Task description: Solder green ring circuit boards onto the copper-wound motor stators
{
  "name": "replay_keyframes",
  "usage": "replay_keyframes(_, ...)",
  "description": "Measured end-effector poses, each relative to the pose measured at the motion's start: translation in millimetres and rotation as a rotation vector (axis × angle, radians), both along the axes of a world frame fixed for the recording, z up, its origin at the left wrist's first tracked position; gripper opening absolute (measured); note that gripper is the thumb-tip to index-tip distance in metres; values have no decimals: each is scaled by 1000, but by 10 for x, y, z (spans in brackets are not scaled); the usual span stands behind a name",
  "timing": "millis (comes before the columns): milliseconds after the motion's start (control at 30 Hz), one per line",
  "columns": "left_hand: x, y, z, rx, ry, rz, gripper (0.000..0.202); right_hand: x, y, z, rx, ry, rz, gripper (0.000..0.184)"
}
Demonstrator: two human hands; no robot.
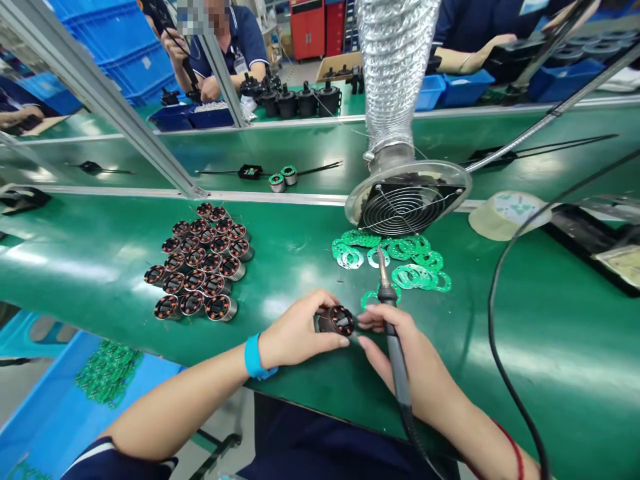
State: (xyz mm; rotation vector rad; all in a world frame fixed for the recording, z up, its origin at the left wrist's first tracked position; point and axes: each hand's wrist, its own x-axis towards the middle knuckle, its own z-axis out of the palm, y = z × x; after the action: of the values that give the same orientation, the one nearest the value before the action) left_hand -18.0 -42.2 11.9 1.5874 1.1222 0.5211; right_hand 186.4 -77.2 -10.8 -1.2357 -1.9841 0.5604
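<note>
My left hand (311,328), with a blue band at the wrist, is closed around a motor stator (342,321) with copper windings, its wound end facing up. In my right hand (405,340) a soldering iron (395,353) lies between the fingers, its tip pointing away over the green ring boards. The right thumb and fingertips come close to the stator's right side; whether they touch it I cannot tell. Loose green ring-shaped circuit boards (415,275) lie just beyond my right hand. To the left stands a group of several similar stators (194,280) on the green bench.
A fume extractor fan (407,207) on a silver duct (395,67) hangs over the ring boards. A black cable (493,320) curves along the right. A round tape roll (505,217) sits at the right, and a blue bin (55,400) with boards is lower left. Co-workers sit across.
</note>
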Motion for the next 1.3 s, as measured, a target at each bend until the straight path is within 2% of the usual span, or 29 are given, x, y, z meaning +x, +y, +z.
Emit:
replay_keyframes(133, 96, -16, 9, -380, -338, 65, 41, -39, -80, 59, -11, 105, -6, 41)
replay_keyframes(267, 116, -3, 51, -541, -439, 84, 48, 12, -84, 107, 101, 53, 0, 31)
replay_keyframes(367, 111, -7, 85, -627, -465, 68, 51, 52, -90, 124, 132, 122, -8, 26)
replay_keyframes(500, 128, -25, 95, -677, -486, 82, 52, 62, -128, 128, 158, 189, -67, 38)
replay_keyframes(667, 167, -42, 57, -660, -482, 78, 49, 24, -159, 123, 302, 12, -26, 37)
replay_keyframes(767, 153, -50, 30, -657, -458, 4, 48, -10, -175, 104, 259, 76, -148, 35)
replay_keyframes(867, 99, -29, 30, -545, -438, -103, 44, -18, -188, 84, -24, 365, -257, 32)
replay_keyframes(933, 52, 14, 52, -360, -330, -160, 44, 11, -180, 76, -234, 542, -248, 29)
replay_keyframes(1000, 12, 75, 78, -127, -125, -186, 45, 72, -159, 74, -335, 648, -270, 27)
replay_keyframes(1067, -9, 137, 90, 77, 85, -209, 43, 151, -136, 76, -309, 682, -335, 28)
replay_keyframes(1133, -9, 181, 77, 225, 215, -270, 40, 229, -125, 84, -236, 625, -362, 28)
replay_keyframes(1300, 11, 199, -28, 456, 365, -440, 47, 353, -194, 100, -108, 219, -249, 28)
